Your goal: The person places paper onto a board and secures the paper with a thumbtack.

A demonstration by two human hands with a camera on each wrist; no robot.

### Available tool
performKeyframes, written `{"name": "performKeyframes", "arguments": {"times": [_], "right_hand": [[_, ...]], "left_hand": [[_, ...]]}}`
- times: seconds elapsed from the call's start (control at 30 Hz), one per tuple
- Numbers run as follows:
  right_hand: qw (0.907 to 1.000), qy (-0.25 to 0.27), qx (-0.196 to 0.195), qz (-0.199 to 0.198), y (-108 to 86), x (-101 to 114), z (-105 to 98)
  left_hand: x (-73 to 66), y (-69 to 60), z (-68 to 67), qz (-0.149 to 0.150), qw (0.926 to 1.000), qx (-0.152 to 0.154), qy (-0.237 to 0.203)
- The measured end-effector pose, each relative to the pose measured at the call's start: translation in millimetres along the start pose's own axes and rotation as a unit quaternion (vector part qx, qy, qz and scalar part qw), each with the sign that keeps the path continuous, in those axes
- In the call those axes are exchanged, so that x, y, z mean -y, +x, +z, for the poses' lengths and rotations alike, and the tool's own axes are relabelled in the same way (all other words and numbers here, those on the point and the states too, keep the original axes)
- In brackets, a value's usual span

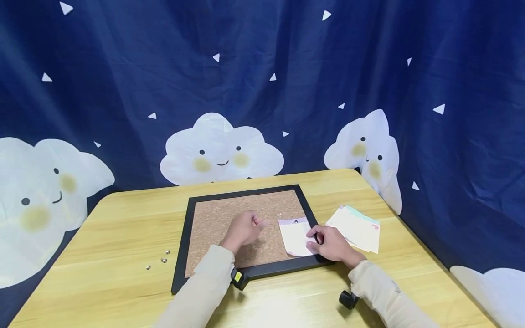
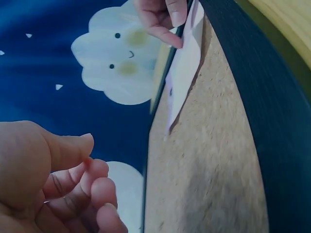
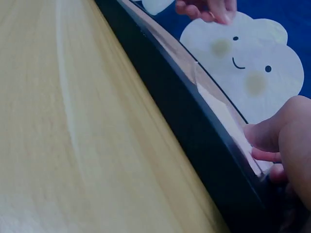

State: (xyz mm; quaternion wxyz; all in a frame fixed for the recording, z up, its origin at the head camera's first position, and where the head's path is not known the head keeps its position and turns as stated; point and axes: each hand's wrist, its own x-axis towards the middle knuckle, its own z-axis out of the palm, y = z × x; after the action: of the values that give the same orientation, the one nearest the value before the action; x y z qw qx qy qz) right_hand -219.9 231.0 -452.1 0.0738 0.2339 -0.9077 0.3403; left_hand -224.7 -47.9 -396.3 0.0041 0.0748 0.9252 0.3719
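Note:
A white note sheet (image 1: 296, 239) with a purple top strip lies on the cork board (image 1: 229, 214), near its right side. A small silver push pin (image 1: 296, 221) sits in the strip. My right hand (image 1: 332, 243) rests over the board's black frame, its thumb and finger touching the sheet's right edge, thumb and index finger apart. My left hand (image 1: 244, 229) hovers over the cork, left of the sheet. In the left wrist view, its fingers curl and the thumb (image 2: 75, 148) meets the index finger; anything tiny between them is hidden. Part of the sheet (image 2: 184, 73) stands off the cork.
Several silver pins (image 1: 164, 260) lie on the wooden table (image 1: 106, 241), left of the board. A fanned stack of note sheets (image 1: 357, 228) with coloured edges lies to the right. Behind the table hangs a dark blue curtain (image 1: 246, 91) with clouds.

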Motion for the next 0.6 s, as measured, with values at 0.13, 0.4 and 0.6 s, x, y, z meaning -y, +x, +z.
{"name": "performKeyframes", "arguments": {"times": [0.13, 0.4, 0.6], "right_hand": [[0.9991, 0.032, 0.028, -0.004, 0.4, -1.5, -5.4], [0.9981, 0.041, 0.046, -0.006, 4.7, -1.8, -14.3], [0.9997, 0.009, 0.009, 0.019, 6.2, -6.5, -19.9]], "left_hand": [[5.4, -12.2, -11.2, -0.013, 0.9998, -0.008, 0.011], [16.8, -40.0, -31.4, -0.029, 0.9989, -0.013, 0.034], [28.1, -55.0, -39.8, -0.039, 0.9984, -0.018, 0.037]]}}
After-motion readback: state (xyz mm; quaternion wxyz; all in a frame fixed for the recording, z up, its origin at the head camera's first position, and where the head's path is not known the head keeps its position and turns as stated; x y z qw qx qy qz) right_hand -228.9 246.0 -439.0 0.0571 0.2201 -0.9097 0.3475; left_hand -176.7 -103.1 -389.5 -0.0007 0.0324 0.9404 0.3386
